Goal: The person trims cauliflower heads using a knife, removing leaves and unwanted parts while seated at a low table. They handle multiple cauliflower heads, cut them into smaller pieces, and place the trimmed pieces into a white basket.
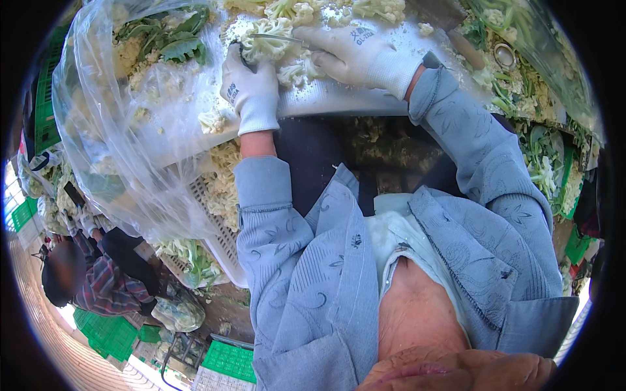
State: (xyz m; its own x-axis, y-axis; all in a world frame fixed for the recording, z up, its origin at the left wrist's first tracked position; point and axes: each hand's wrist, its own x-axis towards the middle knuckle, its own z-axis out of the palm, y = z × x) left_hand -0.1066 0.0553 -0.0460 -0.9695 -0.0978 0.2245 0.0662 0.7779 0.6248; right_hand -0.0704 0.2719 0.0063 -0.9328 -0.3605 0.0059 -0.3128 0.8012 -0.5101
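Observation:
Both my hands wear white gloves over a pale work surface (342, 100) strewn with cauliflower crumbs. My left hand (250, 80) grips the near left side of a cut cauliflower piece (271, 41); the glove's thumb tip is dark. Closed around a knife, my right hand (349, 56) lies to the right of that piece. The thin knife blade (276, 37) points left across the cauliflower. A smaller floret (299, 71) sits just below, between my hands. Another floret (212, 121) is by my left wrist. More cauliflower pieces (379, 9) lie along the far side.
Clear plastic sheeting (132, 161) drapes over the left side, near green leaves (183, 41). A white perforated crate (227, 259) holding florets stands below left. Trimmings and a metal ring-shaped thing (504, 55) lie at right. A co-worker (105, 288) sits at lower left, near green crates (105, 332).

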